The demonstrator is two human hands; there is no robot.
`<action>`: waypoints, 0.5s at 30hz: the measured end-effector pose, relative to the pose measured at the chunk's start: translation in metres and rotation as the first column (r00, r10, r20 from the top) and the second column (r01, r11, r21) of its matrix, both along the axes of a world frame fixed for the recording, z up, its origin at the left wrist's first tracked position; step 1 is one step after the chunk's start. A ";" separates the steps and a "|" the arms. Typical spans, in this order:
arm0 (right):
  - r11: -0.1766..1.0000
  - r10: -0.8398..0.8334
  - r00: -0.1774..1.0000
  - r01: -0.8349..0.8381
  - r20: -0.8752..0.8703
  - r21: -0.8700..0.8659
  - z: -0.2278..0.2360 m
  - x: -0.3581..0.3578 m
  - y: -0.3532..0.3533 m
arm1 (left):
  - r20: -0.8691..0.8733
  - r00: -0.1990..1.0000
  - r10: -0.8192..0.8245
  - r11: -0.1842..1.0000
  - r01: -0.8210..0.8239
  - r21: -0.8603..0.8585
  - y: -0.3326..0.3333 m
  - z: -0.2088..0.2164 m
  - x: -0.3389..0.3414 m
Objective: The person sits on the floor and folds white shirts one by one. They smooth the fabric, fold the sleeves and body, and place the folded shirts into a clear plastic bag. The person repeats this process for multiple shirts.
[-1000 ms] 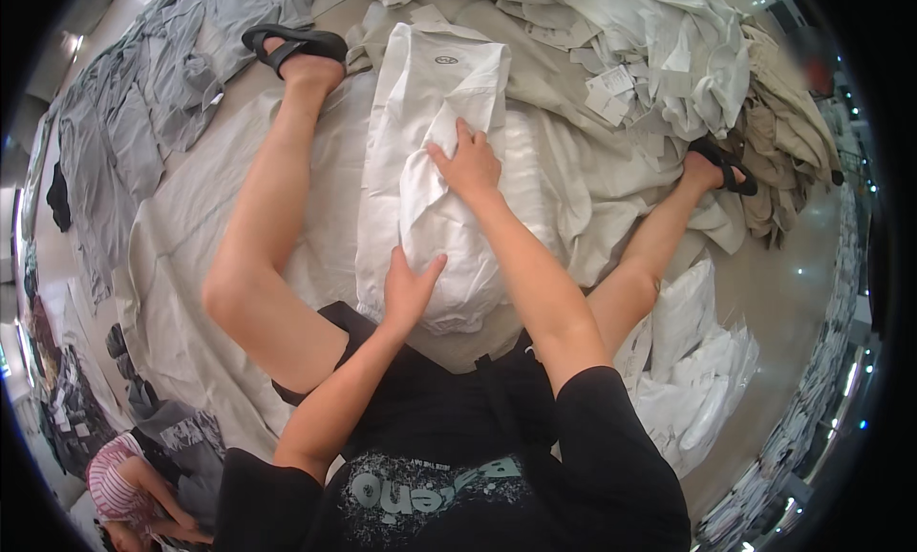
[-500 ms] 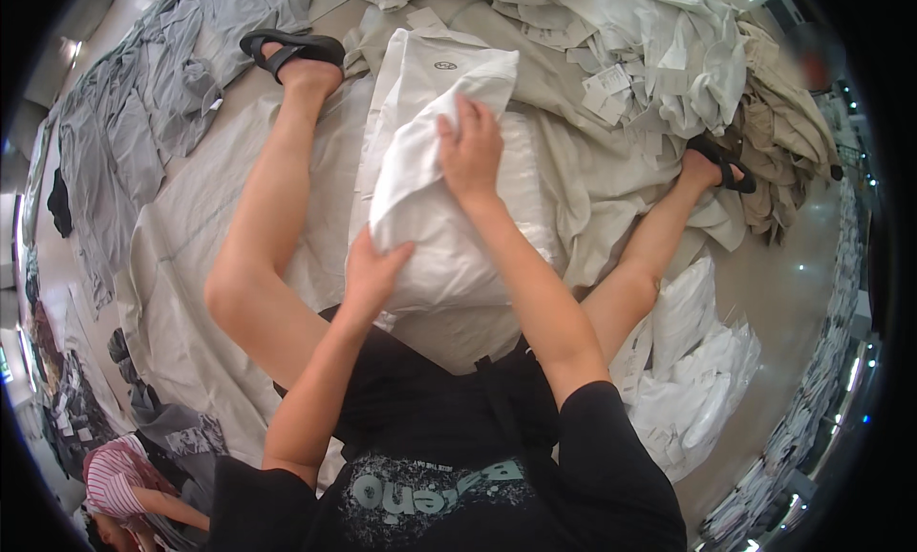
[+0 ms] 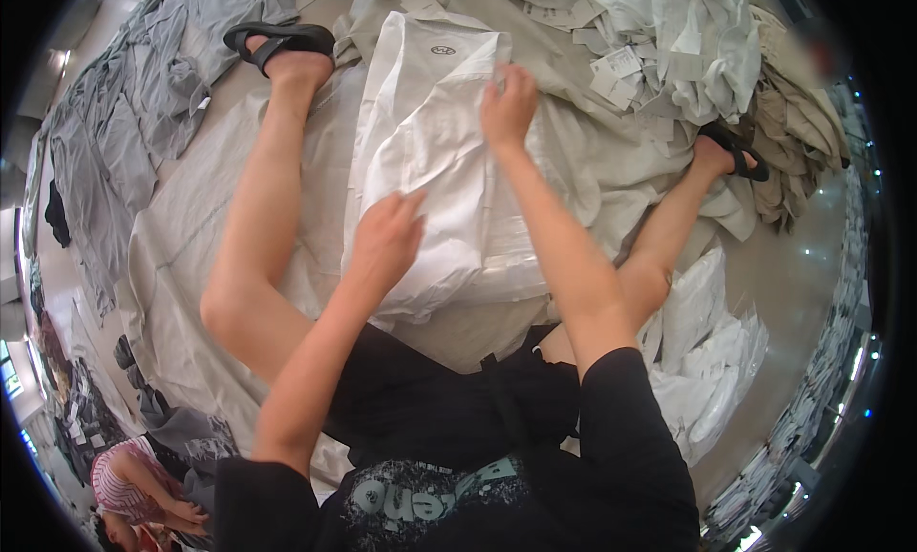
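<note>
A white folded garment (image 3: 435, 160), with a small dark oval mark near its far end, lies on a clear plastic-wrapped bundle (image 3: 516, 265) between my legs. My right hand (image 3: 510, 111) is at the garment's far right edge, fingers curled in and closed on that edge. Over the garment's near left part is my left hand (image 3: 387, 239), palm down and slightly blurred. Its forefinger reaches toward the middle of the cloth while the other fingers bend loosely; nothing shows in its grasp.
A beige cloth (image 3: 220, 189) is spread beneath me. Grey garments (image 3: 124, 94) lie at far left, tagged white garments (image 3: 659, 46) at far right, beside brown ones (image 3: 798, 113). Plastic-wrapped white packages (image 3: 707, 361) sit by my right leg. Another person (image 3: 134, 485) is at lower left.
My right hand has moved right and farther away, to the garment's edge. My left hand has lifted inward over the cloth. The garment's slanted flap now lies straighter along its length.
</note>
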State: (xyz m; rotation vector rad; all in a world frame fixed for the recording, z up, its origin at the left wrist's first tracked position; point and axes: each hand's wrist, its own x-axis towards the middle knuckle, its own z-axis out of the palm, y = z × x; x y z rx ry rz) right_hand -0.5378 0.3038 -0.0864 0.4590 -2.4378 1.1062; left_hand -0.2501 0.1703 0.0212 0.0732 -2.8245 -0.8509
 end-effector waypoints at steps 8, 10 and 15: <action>0.875 0.288 0.558 0.176 0.778 -0.450 0.037 -0.108 0.006 | 0.175 0.982 -0.069 0.976 0.103 -0.192 -0.001 -0.078 -0.054; 0.836 0.414 0.517 0.108 0.749 -0.537 0.046 -0.117 0.009 | 0.183 0.981 -0.061 0.982 0.092 -0.163 0.003 -0.079 -0.057; 0.673 0.692 0.489 -0.170 0.531 -0.720 0.131 -0.090 0.016 | 0.061 0.998 -0.011 0.992 0.018 -0.124 0.005 -0.091 -0.082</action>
